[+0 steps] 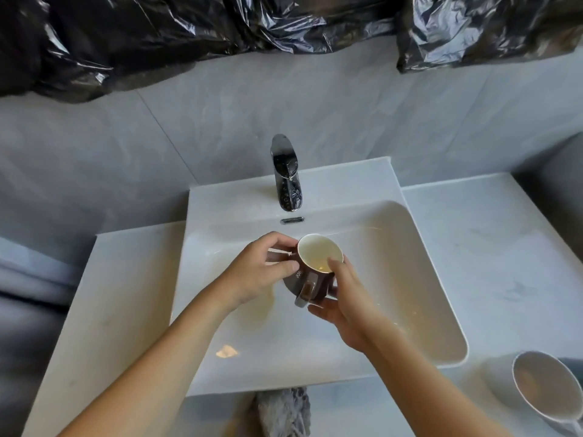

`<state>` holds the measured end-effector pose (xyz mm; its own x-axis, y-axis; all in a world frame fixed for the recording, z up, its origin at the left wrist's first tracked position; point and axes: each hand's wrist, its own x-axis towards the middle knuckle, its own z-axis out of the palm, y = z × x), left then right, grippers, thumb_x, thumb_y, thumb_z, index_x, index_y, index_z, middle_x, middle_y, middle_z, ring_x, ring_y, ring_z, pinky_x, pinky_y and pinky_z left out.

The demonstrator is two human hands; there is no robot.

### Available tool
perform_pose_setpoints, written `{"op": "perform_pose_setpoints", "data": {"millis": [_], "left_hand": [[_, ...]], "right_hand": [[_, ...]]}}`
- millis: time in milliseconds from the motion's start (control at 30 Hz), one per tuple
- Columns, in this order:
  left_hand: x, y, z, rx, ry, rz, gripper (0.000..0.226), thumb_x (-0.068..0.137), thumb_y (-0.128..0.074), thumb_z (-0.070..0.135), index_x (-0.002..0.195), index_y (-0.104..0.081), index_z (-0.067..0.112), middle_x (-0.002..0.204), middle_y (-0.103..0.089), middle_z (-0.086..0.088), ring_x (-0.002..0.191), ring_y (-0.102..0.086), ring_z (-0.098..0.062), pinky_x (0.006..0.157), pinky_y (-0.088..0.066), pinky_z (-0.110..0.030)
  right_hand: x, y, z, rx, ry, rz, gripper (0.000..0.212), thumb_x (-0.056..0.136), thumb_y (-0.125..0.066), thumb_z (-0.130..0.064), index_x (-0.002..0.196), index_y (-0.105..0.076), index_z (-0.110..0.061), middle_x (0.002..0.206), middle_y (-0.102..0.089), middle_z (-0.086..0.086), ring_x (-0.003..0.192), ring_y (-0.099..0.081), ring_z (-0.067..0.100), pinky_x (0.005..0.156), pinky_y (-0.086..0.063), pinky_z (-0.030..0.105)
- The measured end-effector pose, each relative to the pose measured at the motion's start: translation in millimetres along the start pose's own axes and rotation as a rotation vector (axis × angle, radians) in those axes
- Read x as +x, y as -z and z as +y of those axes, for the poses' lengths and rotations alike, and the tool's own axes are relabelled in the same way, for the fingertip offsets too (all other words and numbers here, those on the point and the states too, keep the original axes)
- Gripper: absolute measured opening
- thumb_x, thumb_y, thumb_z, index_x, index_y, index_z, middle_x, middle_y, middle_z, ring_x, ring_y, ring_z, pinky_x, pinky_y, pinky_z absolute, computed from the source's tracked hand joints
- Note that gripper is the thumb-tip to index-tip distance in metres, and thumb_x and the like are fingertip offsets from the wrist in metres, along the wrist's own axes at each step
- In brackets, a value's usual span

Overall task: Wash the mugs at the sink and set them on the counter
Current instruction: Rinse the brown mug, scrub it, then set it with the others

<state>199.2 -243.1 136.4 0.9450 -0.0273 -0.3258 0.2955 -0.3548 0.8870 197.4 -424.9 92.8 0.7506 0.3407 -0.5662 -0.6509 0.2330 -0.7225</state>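
Observation:
A dark brown mug (310, 274) with a white inside is held over the middle of the white sink basin (410, 279), its handle turned toward me. My left hand (262, 272) grips its left side with fingers and thumb curled round the wall. My right hand (340, 298) holds the mug's right side and bottom, with the thumb over the rim and inside the mug. A second mug (542, 389), pale grey with a white inside, stands on the counter at the lower right, partly cut off by the frame edge.
A chrome tap (285, 175) stands behind the basin with no water running. White counter (492, 253) runs to the right of the sink and more of it to the left. Black plastic sheeting (189, 29) covers the wall above. A grey cloth (284, 411) hangs below the basin's front edge.

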Motion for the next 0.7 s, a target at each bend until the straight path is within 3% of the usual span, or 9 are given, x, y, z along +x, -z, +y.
{"op": "perform_pose_setpoints", "data": {"millis": [67,133,200,267,367,433,467,567,700], "left_hand": [[9.7,7.9,15.2,0.159,-0.087,0.197,0.032,0.085,-0.071,0.022,0.115,-0.061,0.028,0.119,-0.062,0.013,0.104,-0.064,-0.007,0.088,-0.049,-0.023],[22.1,21.1,35.0,0.484,-0.299,0.401,0.049,0.089,-0.067,0.018,0.135,-0.050,0.023,0.136,-0.050,0.006,0.118,-0.054,-0.011,0.095,-0.042,-0.018],[35.5,32.1,53.4,0.719,-0.430,0.401,0.068,0.090,-0.065,0.019,0.150,-0.033,0.018,0.153,-0.034,0.001,0.139,-0.035,-0.014,0.110,-0.032,-0.025],[49.0,36.0,66.1,0.886,-0.414,0.338,0.071,0.092,-0.061,0.023,0.154,-0.026,0.015,0.160,-0.025,-0.002,0.145,-0.029,-0.019,0.114,-0.033,-0.034],[62.8,36.0,78.7,1.085,-0.407,0.371,0.055,0.090,-0.061,0.019,0.141,-0.046,0.007,0.150,-0.042,-0.008,0.127,-0.050,-0.029,0.095,-0.050,-0.045],[68.6,39.5,84.6,1.143,-0.432,0.386,0.048,0.079,-0.065,0.014,0.125,-0.058,0.002,0.131,-0.058,-0.014,0.108,-0.062,-0.035,0.079,-0.057,-0.049],[71.5,42.1,86.0,1.151,-0.440,0.393,0.049,0.077,-0.065,0.014,0.124,-0.059,0.002,0.129,-0.061,-0.015,0.106,-0.064,-0.036,0.077,-0.057,-0.049],[76.9,46.9,91.7,1.132,-0.387,0.368,0.053,0.086,-0.060,0.021,0.137,-0.053,0.009,0.144,-0.053,-0.009,0.124,-0.054,-0.031,0.096,-0.048,-0.044],[76.0,48.2,96.3,1.093,-0.380,0.365,0.050,0.089,-0.059,0.024,0.138,-0.052,0.012,0.146,-0.051,-0.005,0.127,-0.052,-0.030,0.098,-0.045,-0.040]], "right_hand": [[7.5,1.7,-3.8,0.020,0.004,0.027,0.024,0.100,-0.047,-0.039,0.122,-0.058,-0.040,0.108,-0.072,0.003,0.085,-0.074,0.021,0.088,-0.058,0.050],[16.0,-0.8,-6.5,-0.001,0.024,0.060,0.027,0.099,-0.049,-0.035,0.125,-0.055,-0.038,0.114,-0.068,0.005,0.083,-0.071,0.021,0.074,-0.061,0.042],[23.1,-5.2,-10.0,-0.029,0.036,0.085,0.030,0.096,-0.054,-0.033,0.126,-0.055,-0.037,0.116,-0.068,0.006,0.085,-0.071,0.020,0.067,-0.060,0.036],[30.4,-8.6,-13.4,-0.043,0.030,0.094,0.034,0.094,-0.058,-0.033,0.128,-0.056,-0.034,0.116,-0.068,0.005,0.085,-0.071,0.017,0.068,-0.060,0.036],[41.7,-12.1,-19.4,-0.054,0.017,0.081,0.037,0.093,-0.058,-0.032,0.130,-0.058,-0.030,0.115,-0.068,0.008,0.081,-0.067,0.018,0.070,-0.061,0.039],[47.0,-13.1,-23.7,-0.052,0.020,0.068,0.036,0.093,-0.057,-0.031,0.129,-0.060,-0.029,0.115,-0.067,0.012,0.081,-0.066,0.020,0.068,-0.061,0.040],[48.7,-13.6,-25.7,-0.051,0.023,0.064,0.035,0.094,-0.056,-0.030,0.128,-0.062,-0.028,0.113,-0.067,0.012,0.080,-0.066,0.020,0.065,-0.060,0.039],[50.6,-13.4,-30.0,-0.046,0.024,0.041,0.029,0.097,-0.052,-0.026,0.123,-0.065,-0.025,0.102,-0.064,0.008,0.075,-0.063,0.018,0.062,-0.058,0.037],[50.8,-12.9,-31.4,-0.063,0.030,0.011,0.027,0.099,-0.049,-0.024,0.117,-0.069,-0.026,0.096,-0.063,0.003,0.071,-0.061,0.013,0.067,-0.060,0.043]]}}
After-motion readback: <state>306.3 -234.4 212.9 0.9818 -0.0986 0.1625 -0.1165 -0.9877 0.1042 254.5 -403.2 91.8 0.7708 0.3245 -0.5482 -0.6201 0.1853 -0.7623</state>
